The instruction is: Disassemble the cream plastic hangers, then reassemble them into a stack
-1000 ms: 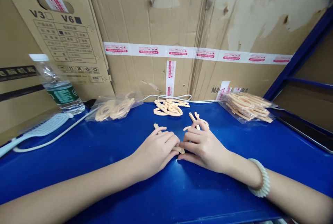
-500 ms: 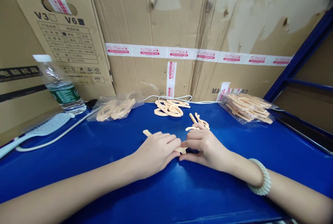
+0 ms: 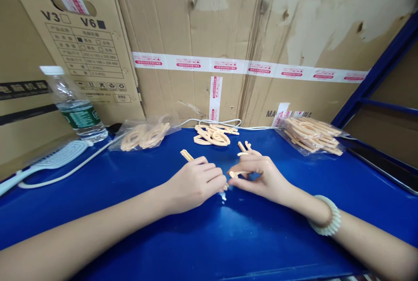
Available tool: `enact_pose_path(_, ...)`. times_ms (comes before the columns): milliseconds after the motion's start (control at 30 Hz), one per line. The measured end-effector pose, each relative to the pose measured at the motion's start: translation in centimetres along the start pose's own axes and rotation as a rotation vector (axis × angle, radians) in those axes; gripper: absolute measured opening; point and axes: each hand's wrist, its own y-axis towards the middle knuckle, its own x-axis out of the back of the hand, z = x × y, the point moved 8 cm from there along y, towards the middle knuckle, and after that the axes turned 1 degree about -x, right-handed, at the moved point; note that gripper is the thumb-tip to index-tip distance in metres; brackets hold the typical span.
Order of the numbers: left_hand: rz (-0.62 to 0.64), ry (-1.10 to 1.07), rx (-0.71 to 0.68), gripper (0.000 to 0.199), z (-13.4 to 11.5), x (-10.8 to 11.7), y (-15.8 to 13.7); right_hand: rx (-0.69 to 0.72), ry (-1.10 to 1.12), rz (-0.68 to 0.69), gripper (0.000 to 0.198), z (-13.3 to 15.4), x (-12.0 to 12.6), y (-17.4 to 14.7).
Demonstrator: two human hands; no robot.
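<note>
My left hand (image 3: 196,183) is closed around a peach plastic hanger arm (image 3: 187,155). Its grooved end sticks out behind the knuckles, and a tip shows below the fingers. Just to the right, my right hand (image 3: 261,176) pinches a smaller peach hanger piece (image 3: 234,174) between thumb and forefinger. A small gap separates the two hands. Beyond my right fingers, loose hanger parts (image 3: 241,146), one straight and others curved, lie partly hidden on the blue table (image 3: 209,237). Further back rests a pile of peach oval hanger pieces (image 3: 212,136).
Clear bags of peach pieces lie at the back left (image 3: 143,135) and back right (image 3: 310,135). On the left are a water bottle (image 3: 80,115), a pale blue hairbrush (image 3: 62,157) and a white cable (image 3: 75,171). A dark flat device (image 3: 385,168) lies far right. Cardboard (image 3: 196,20) walls the back.
The hands have moved slightly apart, and my right hand now shows a small hanger piece in its pinch. The hanger arm in my left hand has tilted, its rear end higher.
</note>
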Motion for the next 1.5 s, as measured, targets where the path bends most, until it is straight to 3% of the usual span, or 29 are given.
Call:
enact_pose_path(133, -0.005, -0.007, -0.017, 0.021, 0.5, -0.3, -0.2, -0.002, -0.090, 0.034, 0.015, -1.2, -0.4, 0.0)
enact_pose_path(300, -0.049, 0.015, -0.036, 0.017, 0.3, -0.1, -0.4, -0.049, -0.234, 0.126, 0.018, -2.8, -1.5, -0.4)
enact_pose_path(567, -0.033, -0.007, 0.068, 0.028, 2.0, -0.1, -0.7, -0.068, -0.304, 0.147, 0.016, -2.3, -1.2, -0.3)
enact_pose_path(800, -0.064, 0.266, 0.083, 0.024, 1.6, 0.1, -0.7, -0.050, -0.355, 0.226, 0.018, -1.9, -2.0, -0.4)
enact_pose_path(1000, -0.040, 0.290, 0.056, 0.021, 0.8, -0.5, -0.6, -0.060, -0.340, 0.236, 0.022, -2.0, -2.2, -0.5)
enact_pose_path(1100, -0.066, 0.307, 0.073, 0.021, 1.2, -0.4, -0.8, -0.055, -0.341, 0.162, 0.026, -2.2, -1.5, -0.4)
enact_pose_path(1267, -0.055, 0.314, 0.113, 0.019, 2.0, -0.5, -0.9, -0.144, -0.364, 0.023, 0.023, -4.1, 2.2, 0.0)
enact_pose_path(1367, -0.058, 0.310, 0.137, 0.020, 2.2, -0.4, -0.9, -0.186, -0.353, 0.133, 0.027, -5.8, 3.5, -0.2)
enact_pose_path(1500, -0.075, 0.294, 0.134, 0.021, 2.2, -0.3, -1.0, -0.280, -0.326, 0.368, 0.037, -8.1, 3.2, -1.1)
